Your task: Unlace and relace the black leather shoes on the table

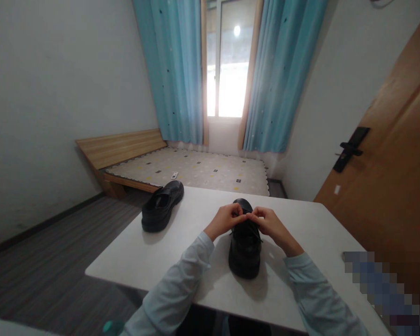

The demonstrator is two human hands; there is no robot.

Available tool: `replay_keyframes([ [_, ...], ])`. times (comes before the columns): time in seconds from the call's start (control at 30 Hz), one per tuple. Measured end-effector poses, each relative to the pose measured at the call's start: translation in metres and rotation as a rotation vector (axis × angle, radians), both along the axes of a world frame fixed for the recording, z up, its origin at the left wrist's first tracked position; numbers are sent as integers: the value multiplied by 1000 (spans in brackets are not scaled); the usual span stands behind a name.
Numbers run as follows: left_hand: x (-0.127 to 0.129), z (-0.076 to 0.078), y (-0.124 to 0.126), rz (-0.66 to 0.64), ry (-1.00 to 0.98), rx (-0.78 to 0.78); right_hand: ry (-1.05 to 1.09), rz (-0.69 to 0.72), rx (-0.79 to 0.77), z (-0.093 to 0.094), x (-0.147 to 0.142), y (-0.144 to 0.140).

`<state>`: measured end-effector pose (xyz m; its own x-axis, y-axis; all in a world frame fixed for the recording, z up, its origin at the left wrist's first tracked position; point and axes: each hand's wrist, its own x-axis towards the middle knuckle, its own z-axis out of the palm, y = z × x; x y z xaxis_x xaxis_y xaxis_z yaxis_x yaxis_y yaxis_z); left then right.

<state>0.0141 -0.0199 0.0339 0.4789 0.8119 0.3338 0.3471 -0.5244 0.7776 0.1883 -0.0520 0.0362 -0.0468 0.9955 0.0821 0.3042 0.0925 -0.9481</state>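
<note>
A black shoe [244, 256] stands upright on the white table in front of me, its heel toward me. Over its front, my left hand [227, 218] and my right hand [269, 225] meet with their fingertips pinched close together. Both are closed on the black shoelace [260, 237], though the part between the fingers is mostly hidden. Thin lace ends stick out at the sides of the shoe. To the left, the other black shoe [162, 207] rests on the tabletop, apart from my hands.
The white table [192, 210] has a rounded left corner. Beyond it is a bed [203, 170] with a patterned mattress and a small white object [174, 175]. A wooden door [399, 154] stands at the right. Pixelation covers something near the table's right edge.
</note>
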Motion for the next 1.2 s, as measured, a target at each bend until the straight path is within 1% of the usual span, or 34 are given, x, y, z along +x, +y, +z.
replay_keyframes([
  [0.1, 0, 0, 1, 13, -47, 22, -13, 33, -5, 0, 1, 0],
  [0.17, 0, 0, 1, 26, -67, 29, 11, 53, -36, 1, 1, -2],
  [0.23, 0, 0, 2, 39, -68, 15, 48, 70, -69, 2, 2, -4],
  [0.33, -1, -2, 5, 48, -77, -33, 101, 91, -73, 3, 4, -6],
  [0.43, -2, -5, 9, 45, -113, -116, 135, 90, -72, 4, 7, -6],
  [0.57, -5, -10, 12, 6, -198, -285, 108, 67, -85, 4, 12, -4],
  [0.77, -9, -7, 11, -20, -314, -486, 48, 12, -79, 4, 19, -4],
  [0.9, -13, -5, 12, -43, -334, -556, -4, -12, -55, 3, 22, -4],
  [1.03, -16, -4, 12, -49, -342, -603, -71, -40, -62, 3, 24, -3],
  [1.2, -19, -4, 13, -43, -353, -711, -97, -27, -53, 0, 27, -3],
])
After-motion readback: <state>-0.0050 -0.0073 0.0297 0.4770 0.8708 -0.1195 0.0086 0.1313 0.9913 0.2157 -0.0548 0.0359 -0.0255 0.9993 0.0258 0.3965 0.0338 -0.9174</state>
